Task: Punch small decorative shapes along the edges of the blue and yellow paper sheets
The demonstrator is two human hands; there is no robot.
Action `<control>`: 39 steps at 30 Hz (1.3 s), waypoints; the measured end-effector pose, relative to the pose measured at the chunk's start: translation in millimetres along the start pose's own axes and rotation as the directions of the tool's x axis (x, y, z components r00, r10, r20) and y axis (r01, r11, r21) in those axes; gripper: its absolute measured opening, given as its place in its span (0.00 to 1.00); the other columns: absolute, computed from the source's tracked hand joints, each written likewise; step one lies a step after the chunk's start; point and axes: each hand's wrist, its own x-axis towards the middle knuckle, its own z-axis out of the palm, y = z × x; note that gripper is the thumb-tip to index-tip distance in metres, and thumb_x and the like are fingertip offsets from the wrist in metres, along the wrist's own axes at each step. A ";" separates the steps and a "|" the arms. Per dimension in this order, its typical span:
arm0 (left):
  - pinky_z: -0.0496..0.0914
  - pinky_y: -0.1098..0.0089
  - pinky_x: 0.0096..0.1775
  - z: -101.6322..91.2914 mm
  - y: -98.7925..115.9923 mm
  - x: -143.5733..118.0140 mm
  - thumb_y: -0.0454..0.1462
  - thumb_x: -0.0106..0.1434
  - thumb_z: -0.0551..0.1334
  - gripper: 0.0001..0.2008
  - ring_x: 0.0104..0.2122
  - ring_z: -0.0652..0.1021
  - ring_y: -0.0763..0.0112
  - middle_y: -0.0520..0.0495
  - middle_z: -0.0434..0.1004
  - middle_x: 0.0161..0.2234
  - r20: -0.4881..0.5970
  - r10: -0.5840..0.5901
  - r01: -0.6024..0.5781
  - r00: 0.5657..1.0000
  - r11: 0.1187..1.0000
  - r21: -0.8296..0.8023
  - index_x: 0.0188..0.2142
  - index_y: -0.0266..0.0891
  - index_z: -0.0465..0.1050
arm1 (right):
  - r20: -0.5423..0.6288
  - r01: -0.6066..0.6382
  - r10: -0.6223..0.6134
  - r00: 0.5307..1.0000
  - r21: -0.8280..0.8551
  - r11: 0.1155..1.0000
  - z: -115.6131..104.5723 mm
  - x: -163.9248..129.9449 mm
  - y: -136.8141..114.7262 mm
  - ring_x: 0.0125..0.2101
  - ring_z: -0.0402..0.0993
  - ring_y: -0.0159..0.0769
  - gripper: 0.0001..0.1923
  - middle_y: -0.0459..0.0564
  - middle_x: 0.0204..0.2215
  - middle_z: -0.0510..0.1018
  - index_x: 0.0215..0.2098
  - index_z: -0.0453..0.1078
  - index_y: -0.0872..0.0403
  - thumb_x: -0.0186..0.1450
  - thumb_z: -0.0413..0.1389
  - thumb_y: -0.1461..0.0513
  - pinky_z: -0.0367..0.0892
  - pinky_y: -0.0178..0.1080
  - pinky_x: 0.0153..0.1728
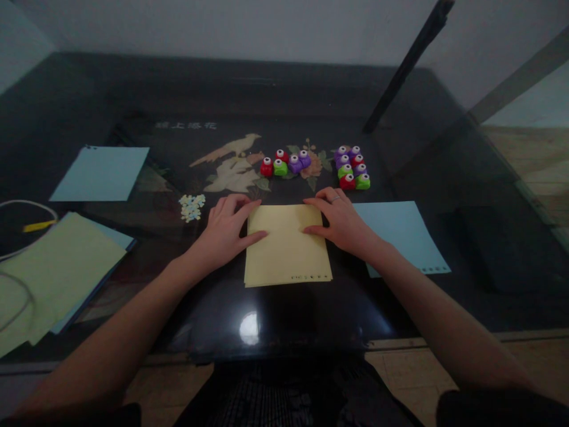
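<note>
A small stack of pale yellow paper sheets (287,249) lies on the dark table in front of me. Small marks or punched shapes run along its lower right edge. My left hand (226,228) grips the left side, its thumb on top and its index finger at the upper corner. On the opposite side my right hand (340,219), with a ring, holds the stack the same way. Part of a light blue sheet (400,231) lies under my right forearm, dark marks along its lower edge. Beyond the hands stand small eye-topped gadgets, several in one row (280,168) and several in a block (353,172).
Small pale flower-like paper cutouts (192,207) lie in a pile left of my left hand. Another blue sheet (102,173) is at the far left. Nearer are yellow-green sheets (66,267) and a white cable (31,203). A dark post (404,71) rises at the back right.
</note>
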 end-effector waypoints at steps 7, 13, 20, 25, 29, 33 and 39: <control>0.63 0.53 0.53 1.8 1.2 0.7 0.48 0.63 0.59 0.25 0.52 0.66 0.50 0.38 0.64 0.54 -0.051 -0.002 0.002 0.999 1.000 -0.001 0.57 0.41 0.66 | -0.026 -0.008 0.009 1.000 0.051 0.999 -1.0 -0.8 -0.7 0.46 0.64 0.50 0.22 0.58 0.44 0.68 0.49 0.71 0.56 0.58 0.62 0.55 0.64 0.50 0.48; 0.62 0.54 0.53 0.3 2.3 1.6 0.47 0.63 0.59 0.21 0.54 0.65 0.52 0.40 0.65 0.53 -0.048 -0.004 0.001 0.999 0.998 -0.063 0.52 0.42 0.68 | -0.013 -0.037 0.038 0.999 0.088 0.995 -1.1 -0.1 -1.5 0.48 0.64 0.51 0.21 0.58 0.46 0.69 0.48 0.70 0.55 0.58 0.63 0.56 0.63 0.50 0.48; 0.62 0.54 0.53 0.7 3.1 2.8 0.46 0.63 0.60 0.25 0.53 0.66 0.52 0.39 0.67 0.53 -0.051 0.000 -0.005 0.999 0.995 -0.100 0.56 0.38 0.64 | -0.003 -0.034 0.034 0.999 0.140 0.990 -2.7 1.6 -2.1 0.47 0.65 0.51 0.21 0.57 0.45 0.71 0.47 0.68 0.55 0.57 0.63 0.57 0.62 0.49 0.47; 0.63 0.53 0.53 2.3 1.3 3.2 0.45 0.63 0.60 0.27 0.52 0.66 0.52 0.37 0.68 0.52 -0.052 0.032 -0.038 0.998 0.993 -0.109 0.58 0.35 0.64 | -0.028 -0.021 0.026 0.999 0.158 0.987 -1.1 1.5 -1.7 0.47 0.65 0.51 0.23 0.57 0.44 0.72 0.49 0.69 0.56 0.57 0.64 0.57 0.62 0.50 0.48; 0.63 0.52 0.53 3.8 -0.1 3.3 0.45 0.62 0.61 0.28 0.52 0.67 0.52 0.37 0.67 0.51 -0.064 0.041 -0.048 0.997 0.992 -0.114 0.59 0.34 0.64 | -0.049 -0.009 0.016 0.999 0.146 0.989 0.0 0.6 -1.9 0.47 0.65 0.51 0.27 0.59 0.45 0.71 0.52 0.69 0.58 0.56 0.64 0.58 0.63 0.51 0.48; 0.63 0.53 0.53 5.1 -0.8 3.0 0.45 0.62 0.60 0.28 0.51 0.66 0.52 0.38 0.67 0.51 -0.077 0.049 -0.058 0.996 0.991 -0.118 0.59 0.35 0.64 | -0.063 0.015 -0.006 0.998 0.141 0.990 -1.2 -0.7 -3.6 0.46 0.66 0.50 0.26 0.58 0.44 0.71 0.52 0.69 0.59 0.57 0.64 0.59 0.63 0.50 0.49; 0.63 0.54 0.53 4.5 -0.3 2.9 0.44 0.62 0.61 0.25 0.50 0.66 0.53 0.38 0.66 0.50 -0.091 0.057 -0.068 0.994 0.989 -0.133 0.55 0.34 0.68 | -0.084 0.031 -0.018 0.996 0.153 0.988 -2.7 -2.9 -6.0 0.48 0.65 0.49 0.24 0.58 0.45 0.69 0.51 0.68 0.57 0.57 0.64 0.61 0.62 0.50 0.51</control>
